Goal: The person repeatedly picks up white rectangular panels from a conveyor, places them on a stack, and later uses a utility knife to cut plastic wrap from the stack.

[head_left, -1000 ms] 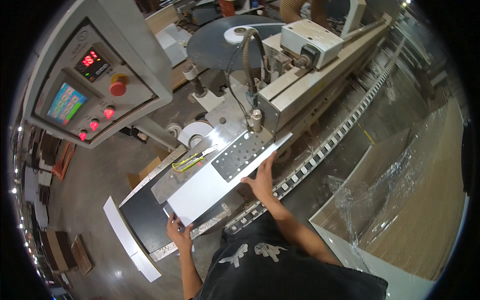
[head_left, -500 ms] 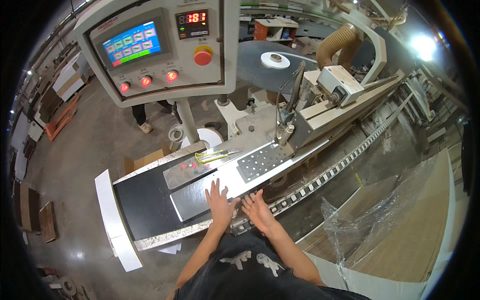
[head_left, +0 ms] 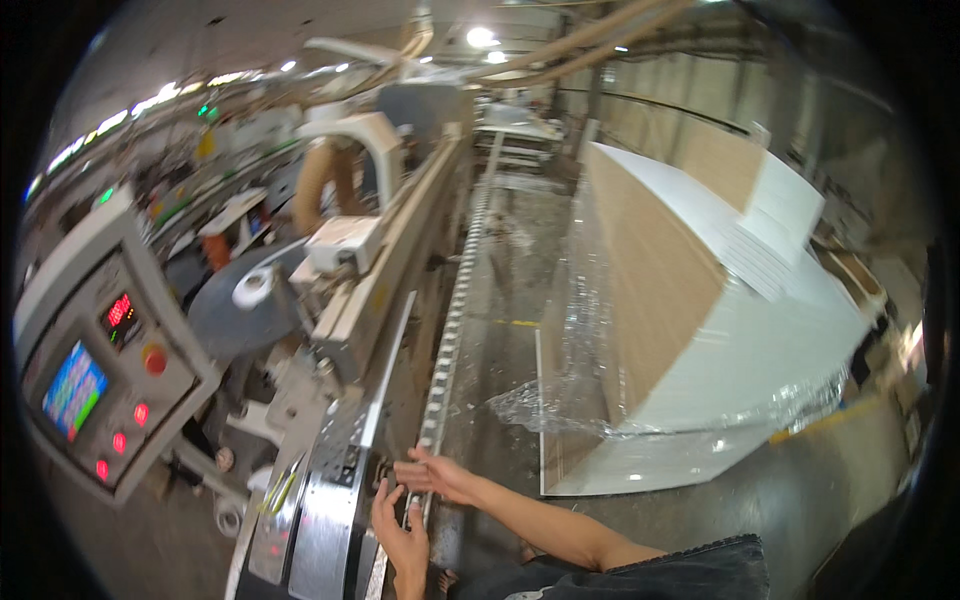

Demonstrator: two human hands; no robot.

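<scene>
My left hand (head_left: 402,532) is beside the near edge of the shiny metal infeed plate (head_left: 325,530), with its fingers raised and apart and nothing in them. Just beyond it, my right hand (head_left: 442,476) reaches leftward, fingers stretched out and holding nothing. The two hands are close together; whether their fingertips touch the machine's edge is blurred. A white panel (head_left: 388,375) shows as a narrow strip along the side of the long edge-banding machine (head_left: 405,235), ahead of my hands. A dotted pad (head_left: 343,432) lies on the machine's bed near it.
A control panel (head_left: 118,345) with a lit screen and red buttons stands at left. The roller track (head_left: 460,300) runs forward beside the machine. To the right stands a large stack of boards (head_left: 690,330), partly wrapped in clear film, with loose sheets (head_left: 765,250) on top.
My view has swung right, toward the board stack. The white panel has slid forward along the machine, and my left hand has come off it.
</scene>
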